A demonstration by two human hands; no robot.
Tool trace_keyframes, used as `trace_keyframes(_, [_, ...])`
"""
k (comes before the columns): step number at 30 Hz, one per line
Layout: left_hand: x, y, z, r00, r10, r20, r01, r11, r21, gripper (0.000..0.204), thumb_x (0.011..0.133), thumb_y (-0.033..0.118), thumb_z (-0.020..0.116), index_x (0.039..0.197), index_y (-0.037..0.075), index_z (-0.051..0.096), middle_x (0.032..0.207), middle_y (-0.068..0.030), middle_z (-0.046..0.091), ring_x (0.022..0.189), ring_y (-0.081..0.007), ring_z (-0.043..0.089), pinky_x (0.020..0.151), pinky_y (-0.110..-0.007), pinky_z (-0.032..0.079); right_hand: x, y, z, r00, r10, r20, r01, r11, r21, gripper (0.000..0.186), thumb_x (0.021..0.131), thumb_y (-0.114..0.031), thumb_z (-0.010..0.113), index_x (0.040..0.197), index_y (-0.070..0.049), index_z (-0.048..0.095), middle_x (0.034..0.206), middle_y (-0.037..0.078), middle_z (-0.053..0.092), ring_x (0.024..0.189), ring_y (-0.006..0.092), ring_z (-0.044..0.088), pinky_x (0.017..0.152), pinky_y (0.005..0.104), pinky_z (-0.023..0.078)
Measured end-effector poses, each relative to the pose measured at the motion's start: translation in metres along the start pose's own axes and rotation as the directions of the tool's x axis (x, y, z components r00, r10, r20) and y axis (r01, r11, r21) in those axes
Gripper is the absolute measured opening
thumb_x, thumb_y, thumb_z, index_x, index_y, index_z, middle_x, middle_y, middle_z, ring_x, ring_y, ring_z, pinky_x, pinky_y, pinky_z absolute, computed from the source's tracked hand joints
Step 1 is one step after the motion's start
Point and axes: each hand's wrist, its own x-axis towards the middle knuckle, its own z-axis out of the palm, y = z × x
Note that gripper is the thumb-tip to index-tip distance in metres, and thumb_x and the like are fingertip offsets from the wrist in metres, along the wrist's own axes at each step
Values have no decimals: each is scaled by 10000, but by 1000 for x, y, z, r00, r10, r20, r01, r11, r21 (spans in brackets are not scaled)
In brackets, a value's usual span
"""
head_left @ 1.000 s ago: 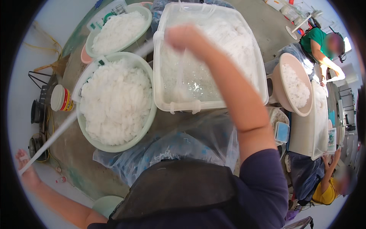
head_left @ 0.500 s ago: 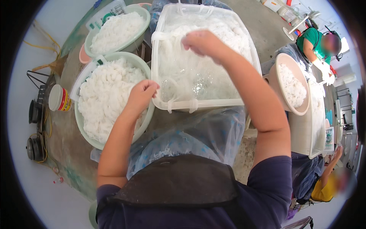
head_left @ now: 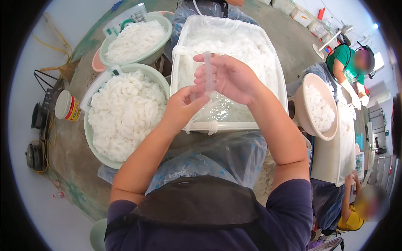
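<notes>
Over the large white tub (head_left: 248, 126), both my hands meet around a short translucent white strip (head_left: 208, 70), held roughly upright. My left hand (head_left: 184, 106) pinches its lower end between thumb and fingers. The palm of my right hand (head_left: 236, 81) is turned toward me; its fingers are bent behind the strip and its thumb lies against the upper part. Wet white stringy material (head_left: 238, 50) fills the tub in cloudy liquid. White bands of similar look hang over the rim at the near side and the left.
At left stand two pale green basins (head_left: 161, 77) (head_left: 164, 35) heaped with white strands. A pinkish basin (head_left: 307, 109) holds more at right, near a long white trough (head_left: 328, 154). A lidded bucket (head_left: 67, 106) is far left. Co-workers work at right; another person is partly visible beyond the tub.
My left hand has moved right from the basin's edge to over the tub. My right hand has come lower and turned its palm up. The strip now shows between them.
</notes>
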Motion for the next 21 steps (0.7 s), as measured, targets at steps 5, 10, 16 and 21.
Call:
trace_keyframes(5, [-11, 9, 5, 999, -23, -44, 15, 986, -166, 329, 912, 162, 657, 1184, -17, 609, 1098, -43, 643, 1010, -101, 572, 905, -269, 431, -2, 9, 14, 999, -38, 25, 37, 999, 39, 373, 935, -254, 521, 1225, -23, 490, 981, 126, 629, 922, 243, 622, 861, 377, 499])
trace_keyframes(10, [-23, 3, -6, 993, -103, 52, 105, 994, -26, 307, 926, 181, 641, 1165, -10, 621, 1117, -75, 653, 1011, -123, 591, 898, -271, 438, -2, 21, 26, 999, -54, 8, 53, 995, 81, 368, 939, -267, 503, 1210, -19, 501, 1001, 141, 626, 942, 251, 617, 876, 387, 494])
trace_keyframes(16, [-47, 11, -24, 975, -127, 185, 172, 952, -255, 376, 963, 229, 547, 1232, -32, 572, 1167, -130, 637, 1066, -191, 616, 936, -322, 469, 5, 43, -9, 991, 7, -137, -7, 1000, -4, 425, 947, -256, 457, 1284, 0, 496, 1083, 170, 657, 988, 280, 640, 936, 407, 479])
trace_keyframes(21, [-68, 10, -35, 938, -177, 298, 307, 825, -475, 459, 989, 255, 388, 1276, -83, 509, 1212, -213, 608, 1142, -286, 599, 1008, -401, 459, -18, 68, 6, 994, 52, -95, -54, 998, -20, 488, 934, -278, 483, 1365, -55, 431, 1120, 181, 645, 1020, 269, 633, 940, 395, 471])
